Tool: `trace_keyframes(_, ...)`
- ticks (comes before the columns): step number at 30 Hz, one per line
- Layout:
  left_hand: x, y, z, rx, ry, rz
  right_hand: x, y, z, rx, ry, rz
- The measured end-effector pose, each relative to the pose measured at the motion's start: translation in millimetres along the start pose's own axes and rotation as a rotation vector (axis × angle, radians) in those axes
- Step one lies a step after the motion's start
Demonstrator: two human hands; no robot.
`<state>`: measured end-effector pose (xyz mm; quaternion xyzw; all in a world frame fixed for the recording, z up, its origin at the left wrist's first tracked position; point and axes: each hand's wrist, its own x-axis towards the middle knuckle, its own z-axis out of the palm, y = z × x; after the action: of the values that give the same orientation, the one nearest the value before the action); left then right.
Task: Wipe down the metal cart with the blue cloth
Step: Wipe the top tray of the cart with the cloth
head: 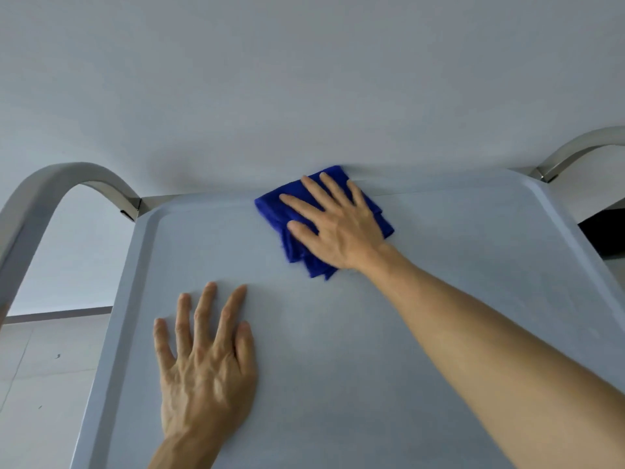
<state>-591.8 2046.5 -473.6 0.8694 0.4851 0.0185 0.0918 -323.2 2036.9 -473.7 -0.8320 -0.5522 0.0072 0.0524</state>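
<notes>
Head cam, looking down on the cart (439, 252) top. Left to right:

Floor (40, 384) far left, pale tiles, below the cart edge. Left handle (57, 177) arches up from the far-left corner, bare metal.

Left hand (206, 363) lies flat on the top, near-left area, fingers straight and spread, pointing away from me. Grip open there, holding nothing. It sits well inside the raised left rim (115, 326), with bare surface between the two.

Cloth (297, 211) is at the far edge of the top, roughly mid-width, touching or just at the back rim. Folded, rumpled, long axis running from far-right corner toward near-left, slightly diagonal. Loose folds stick out at its near end.

Right hand (338, 225) presses flat on the cloth, fingers straight, spread, pointing to the far left. No curl round the fabric, so that grip reads open, palm pushing down. Forearm comes in diagonally from lower right.

Wall (304, 79) stands right behind the back rim, no room past it. Open bare top to the right of the cloth, out to the right rim, and between the two hands. Right handle (575, 150) rises off the far-right corner.
</notes>
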Motion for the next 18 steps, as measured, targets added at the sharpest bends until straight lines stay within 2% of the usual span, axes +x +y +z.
trace_keyframes(3,-1,1,-1,-0.013,-0.001,-0.001,-17,62,-9,-0.03,0.048,0.106)
trace_keyframes(6,-2,2,0,-0.007,-0.002,-0.008,-46,131,-19,-0.021,0.06,0.36)
trace_keyframes(8,-2,1,0,-0.006,-0.006,-0.009,-56,150,-23,0.004,-0.005,0.552)
trace_keyframes(10,-2,1,0,0.0,-0.009,-0.001,-58,138,-20,0.001,-0.035,0.64)
trace_keyframes(12,-3,1,-2,-0.005,-0.007,0.0,-59,101,-18,0.01,-0.013,0.565)
trace_keyframes(15,-3,1,-2,-0.009,-0.002,0.01,-78,43,-15,-0.006,0.007,0.325)
trace_keyframes(18,-4,0,-2,-0.021,0.009,0.014,-119,13,-9,-0.015,0.005,0.094)
